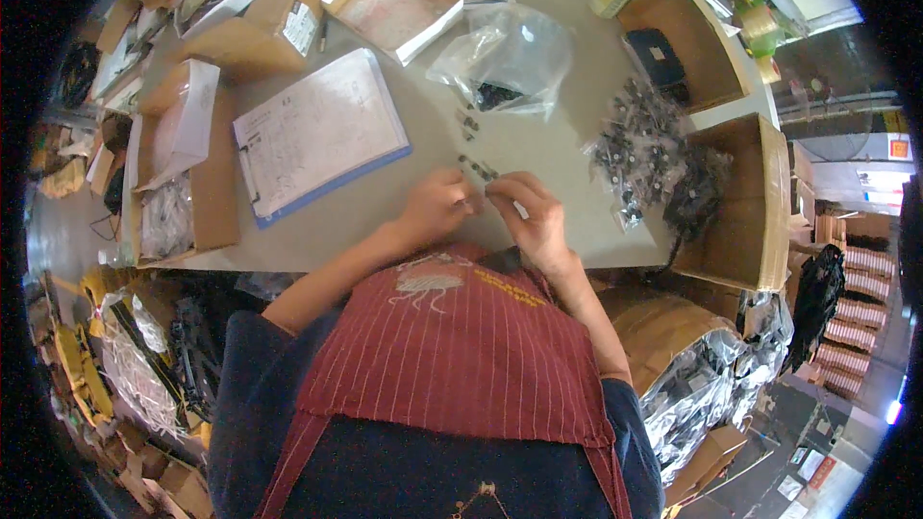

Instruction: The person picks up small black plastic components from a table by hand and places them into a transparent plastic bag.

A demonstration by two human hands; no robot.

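While both hands meet at the centre of the frame, the left hand and right hand close their fingertips together over a small dark part that is too small to identify; whether either hand truly grips it cannot be told. Just above the hands, a short row of small dark parts lies on the grey table, judged to be finished or waiting pieces. Higher, a clear plastic bag holds more dark parts. At centre right, a large heap of bagged dark parts lies beside an open cardboard box, suggesting much stock remains. A clipboard with paper lies at upper left.
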